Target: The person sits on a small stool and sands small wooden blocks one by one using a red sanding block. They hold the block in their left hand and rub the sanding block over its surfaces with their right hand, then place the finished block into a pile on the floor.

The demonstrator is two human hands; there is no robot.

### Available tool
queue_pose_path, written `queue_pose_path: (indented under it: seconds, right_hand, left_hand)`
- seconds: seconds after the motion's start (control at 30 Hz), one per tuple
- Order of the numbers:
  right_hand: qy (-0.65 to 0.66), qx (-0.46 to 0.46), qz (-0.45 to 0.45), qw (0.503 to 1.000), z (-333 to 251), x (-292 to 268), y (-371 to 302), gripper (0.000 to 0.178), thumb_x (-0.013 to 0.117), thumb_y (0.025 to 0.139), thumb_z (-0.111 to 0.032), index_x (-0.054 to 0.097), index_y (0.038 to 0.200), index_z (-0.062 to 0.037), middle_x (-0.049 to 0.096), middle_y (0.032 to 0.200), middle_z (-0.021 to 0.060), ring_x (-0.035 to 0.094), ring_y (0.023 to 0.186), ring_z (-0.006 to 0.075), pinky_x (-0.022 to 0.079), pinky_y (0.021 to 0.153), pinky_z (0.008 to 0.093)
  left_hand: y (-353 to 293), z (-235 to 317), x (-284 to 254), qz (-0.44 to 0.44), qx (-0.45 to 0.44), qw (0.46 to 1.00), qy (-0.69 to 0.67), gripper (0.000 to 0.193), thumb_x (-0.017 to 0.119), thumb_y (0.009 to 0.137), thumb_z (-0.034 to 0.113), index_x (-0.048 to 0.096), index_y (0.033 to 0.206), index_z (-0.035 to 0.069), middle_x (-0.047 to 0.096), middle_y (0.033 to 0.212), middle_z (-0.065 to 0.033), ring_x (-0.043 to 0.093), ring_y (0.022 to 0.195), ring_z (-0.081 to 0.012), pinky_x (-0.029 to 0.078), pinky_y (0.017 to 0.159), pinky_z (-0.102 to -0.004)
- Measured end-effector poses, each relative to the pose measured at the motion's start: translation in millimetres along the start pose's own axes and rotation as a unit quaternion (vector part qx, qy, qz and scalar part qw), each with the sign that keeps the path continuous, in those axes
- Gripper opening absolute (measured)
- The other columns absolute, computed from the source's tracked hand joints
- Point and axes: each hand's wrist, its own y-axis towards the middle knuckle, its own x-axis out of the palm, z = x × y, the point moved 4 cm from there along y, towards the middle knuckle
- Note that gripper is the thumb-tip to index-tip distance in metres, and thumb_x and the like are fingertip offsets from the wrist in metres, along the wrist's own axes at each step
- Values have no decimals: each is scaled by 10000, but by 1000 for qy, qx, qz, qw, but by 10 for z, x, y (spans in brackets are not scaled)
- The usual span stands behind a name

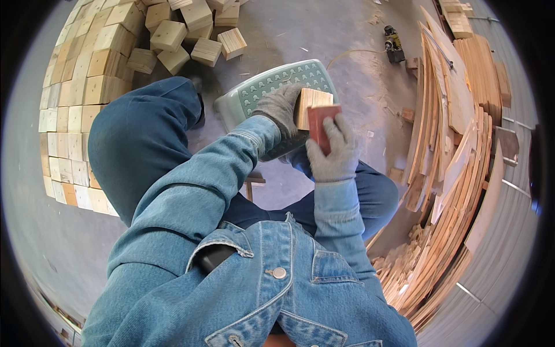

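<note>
My left hand [279, 108], in a grey knit glove, is closed on the left side of a square wooden block [314, 98]. The block sits over the right part of a pale green plastic step stool [248, 97] with a raised pattern on its top. My right hand [335, 151], also gloved in grey, grips a reddish-brown sanding block [319, 120]. Its upper end overlaps the wooden block's lower right side in view; whether the two faces press together I cannot tell. The fingers of my left hand are partly hidden behind the wooden block.
Wooden blocks are stacked in a neat wall [75, 124] on the left. Several loose blocks [173, 43] lie in a heap beyond my left knee. A yellow-and-black cordless drill [393, 45] is on the floor at the far right. Long boards and plywood strips [457, 168] pile up along the right.
</note>
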Motion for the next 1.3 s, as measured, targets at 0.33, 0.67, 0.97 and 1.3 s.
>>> queue_pose_path:
  seconds: [0.33, 0.67, 0.97, 1.3]
  right_hand:
    - [27, -7, -10, 1000, -32, -84, -178, 657, 918, 678, -169, 750, 1306, -76, 636, 1444, 203, 645, 1220, 435, 533, 1055, 533]
    - [60, 89, 0, 994, 474, 344, 936, 574, 872, 781, -196, 742, 1324, -64, 631, 1474, 213, 639, 1333, 382, 527, 1137, 463]
    - [47, 55, -3, 997, 284, 157, 432, 619, 879, 773, -190, 730, 1356, -43, 602, 1496, 257, 606, 1355, 433, 489, 1164, 490]
    - [17, 20, -7, 1000, 43, -7, -44, 618, 897, 725, -160, 754, 1321, -82, 614, 1488, 193, 605, 1299, 430, 508, 1116, 537]
  left_hand:
    - [55, -111, 102, 42, 9, 999, 9, 917, 935, 659, 441, 550, 1442, 160, 614, 1388, -188, 581, 1358, -391, 453, 1184, -460]
    - [32, 60, -20, -2, -41, 999, 0, 1042, 949, 642, 471, 489, 1519, 146, 587, 1460, -183, 557, 1400, -381, 420, 1230, -450]
    - [-1, -36, 9, -7, -21, 1000, -8, 1053, 955, 633, 480, 489, 1516, 145, 584, 1470, -189, 548, 1417, -382, 417, 1234, -444]
    - [34, -19, 25, 1, -16, 1000, -2, 1005, 936, 652, 454, 500, 1503, 145, 587, 1461, -189, 553, 1410, -385, 420, 1228, -448]
